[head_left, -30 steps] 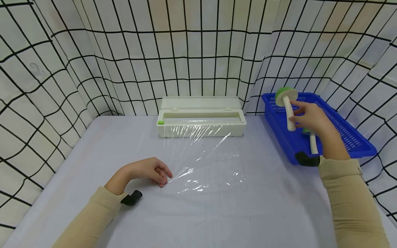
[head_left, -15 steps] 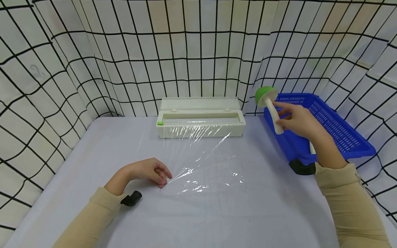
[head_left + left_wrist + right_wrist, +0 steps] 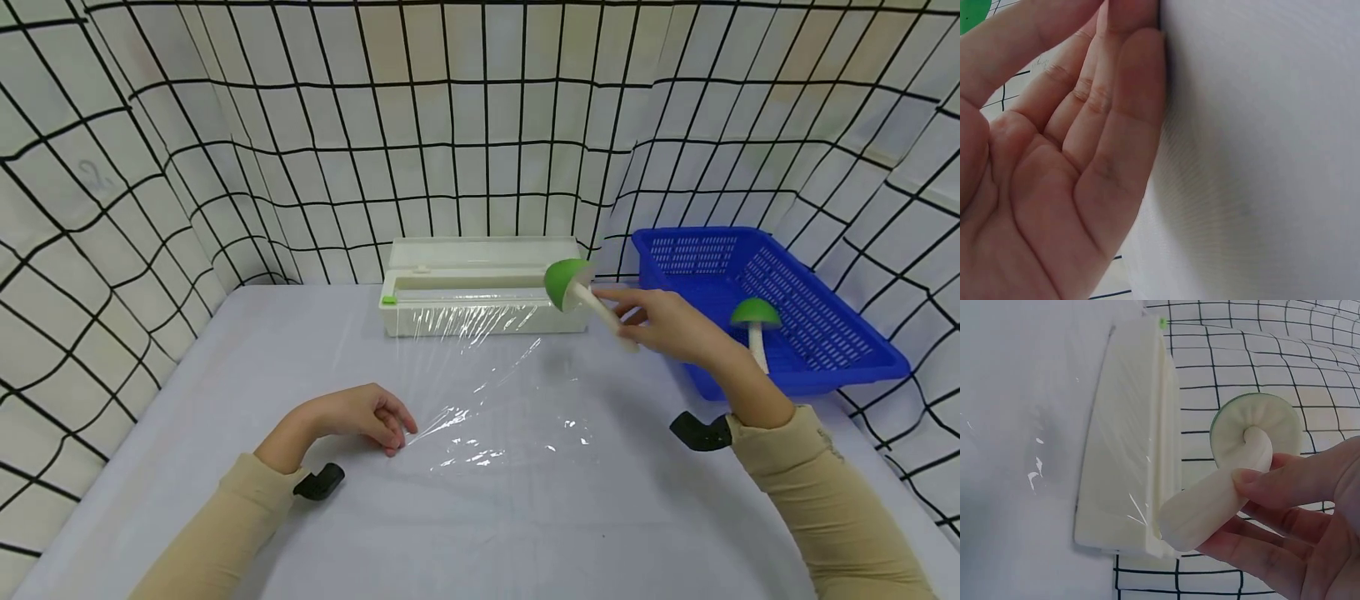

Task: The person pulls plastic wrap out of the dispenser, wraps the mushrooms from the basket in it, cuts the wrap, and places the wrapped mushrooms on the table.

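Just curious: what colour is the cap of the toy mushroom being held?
Green cap on the white-stemmed toy mushroom, clearest in the head view.

two toy mushrooms (green-capped), one basket, one dispenser

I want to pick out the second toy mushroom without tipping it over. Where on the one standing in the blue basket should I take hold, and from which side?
Grip the mushroom in the basket by its white stem just under the green cap, coming from above: it stands upright, and the blue basket wall blocks a low sideways reach. The right hand pinches its mushroom by the stem too.
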`<action>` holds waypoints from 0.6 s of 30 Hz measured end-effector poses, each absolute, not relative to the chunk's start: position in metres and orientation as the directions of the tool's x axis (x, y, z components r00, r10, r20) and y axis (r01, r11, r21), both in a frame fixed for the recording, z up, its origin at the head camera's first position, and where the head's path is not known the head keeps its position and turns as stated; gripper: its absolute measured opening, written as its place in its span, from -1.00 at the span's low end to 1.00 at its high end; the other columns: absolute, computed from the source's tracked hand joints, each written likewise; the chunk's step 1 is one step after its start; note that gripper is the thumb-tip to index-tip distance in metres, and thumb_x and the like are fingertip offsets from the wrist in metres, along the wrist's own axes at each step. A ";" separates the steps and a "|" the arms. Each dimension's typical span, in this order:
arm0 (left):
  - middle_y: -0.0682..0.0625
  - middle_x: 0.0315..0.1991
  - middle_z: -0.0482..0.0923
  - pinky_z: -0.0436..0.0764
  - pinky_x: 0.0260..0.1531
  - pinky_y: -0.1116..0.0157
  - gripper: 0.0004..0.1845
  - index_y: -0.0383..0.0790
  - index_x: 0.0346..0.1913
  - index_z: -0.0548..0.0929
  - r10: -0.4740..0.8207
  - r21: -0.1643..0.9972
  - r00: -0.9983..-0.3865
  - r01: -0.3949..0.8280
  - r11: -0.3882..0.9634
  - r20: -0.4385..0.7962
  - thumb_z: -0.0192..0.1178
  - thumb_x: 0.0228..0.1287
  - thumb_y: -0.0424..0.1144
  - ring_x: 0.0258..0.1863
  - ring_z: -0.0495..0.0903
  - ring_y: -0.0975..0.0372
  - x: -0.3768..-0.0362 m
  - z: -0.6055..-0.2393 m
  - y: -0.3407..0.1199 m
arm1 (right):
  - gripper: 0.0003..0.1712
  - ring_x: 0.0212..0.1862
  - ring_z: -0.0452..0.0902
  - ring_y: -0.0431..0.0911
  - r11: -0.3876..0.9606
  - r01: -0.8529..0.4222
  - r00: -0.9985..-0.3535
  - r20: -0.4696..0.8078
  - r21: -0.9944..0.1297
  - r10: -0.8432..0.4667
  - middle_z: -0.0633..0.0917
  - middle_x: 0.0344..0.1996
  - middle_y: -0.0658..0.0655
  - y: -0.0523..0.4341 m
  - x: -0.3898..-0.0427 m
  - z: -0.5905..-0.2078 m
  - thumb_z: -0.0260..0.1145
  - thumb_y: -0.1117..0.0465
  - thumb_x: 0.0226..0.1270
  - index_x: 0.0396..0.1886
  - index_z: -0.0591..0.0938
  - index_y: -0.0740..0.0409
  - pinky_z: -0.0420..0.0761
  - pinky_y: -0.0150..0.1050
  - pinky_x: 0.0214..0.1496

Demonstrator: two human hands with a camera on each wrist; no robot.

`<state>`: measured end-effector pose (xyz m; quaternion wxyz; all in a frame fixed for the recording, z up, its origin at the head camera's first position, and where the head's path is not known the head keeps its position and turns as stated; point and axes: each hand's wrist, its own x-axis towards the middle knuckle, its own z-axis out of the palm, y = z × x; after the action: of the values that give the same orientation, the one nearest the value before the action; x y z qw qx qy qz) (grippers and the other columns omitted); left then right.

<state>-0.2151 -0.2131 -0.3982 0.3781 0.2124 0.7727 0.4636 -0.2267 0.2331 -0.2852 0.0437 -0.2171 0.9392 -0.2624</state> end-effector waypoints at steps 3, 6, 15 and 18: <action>-0.09 -0.35 0.72 0.68 -0.18 0.35 -0.72 -0.56 0.01 0.65 0.677 0.876 -0.626 -0.022 0.482 -0.388 0.30 0.24 -0.54 -0.37 0.68 0.20 -0.215 -0.399 -0.213 | -0.34 0.07 0.65 0.22 0.735 -0.436 -0.875 0.056 -0.519 -0.480 0.70 0.03 0.31 0.224 -0.226 -0.296 0.29 0.47 0.42 0.48 0.46 0.15 0.74 0.02 -0.09; -0.09 -0.35 0.72 0.68 -0.19 0.35 -0.72 -0.57 0.01 0.65 0.679 0.878 -0.624 -0.027 0.477 -0.388 0.30 0.24 -0.54 -0.37 0.68 0.20 -0.216 -0.399 -0.213 | -0.36 0.04 0.67 0.21 0.703 -0.467 -0.855 0.071 -0.537 -0.514 0.71 0.01 0.29 0.213 -0.227 -0.307 0.29 0.50 0.39 0.45 0.50 0.16 0.75 -0.02 -0.11; -0.09 -0.35 0.72 0.70 -0.19 0.34 -0.73 -0.60 0.00 0.64 0.676 0.882 -0.623 -0.049 0.468 -0.393 0.28 0.24 -0.57 -0.36 0.70 0.20 -0.217 -0.401 -0.214 | -0.34 -0.04 0.70 0.07 0.650 -0.539 -0.792 0.060 -0.536 -0.607 0.74 -0.01 0.18 0.184 -0.231 -0.334 0.33 0.52 0.34 0.41 0.57 0.06 0.73 -0.16 -0.16; -0.10 -0.35 0.72 0.70 -0.19 0.33 -0.73 -0.60 0.00 0.64 0.674 0.883 -0.625 -0.052 0.467 -0.393 0.28 0.24 -0.57 -0.36 0.70 0.20 -0.217 -0.401 -0.213 | -0.36 -0.06 0.71 0.02 0.623 -0.552 -0.771 0.054 -0.555 -0.635 0.73 0.02 0.18 0.176 -0.231 -0.340 0.34 0.52 0.33 0.38 0.59 0.08 0.71 -0.22 -0.19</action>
<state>-0.2167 -0.2133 -0.4009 0.3824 0.2031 0.7662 0.4748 -0.2305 0.1763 -0.3402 0.0739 -0.3306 0.8977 -0.2817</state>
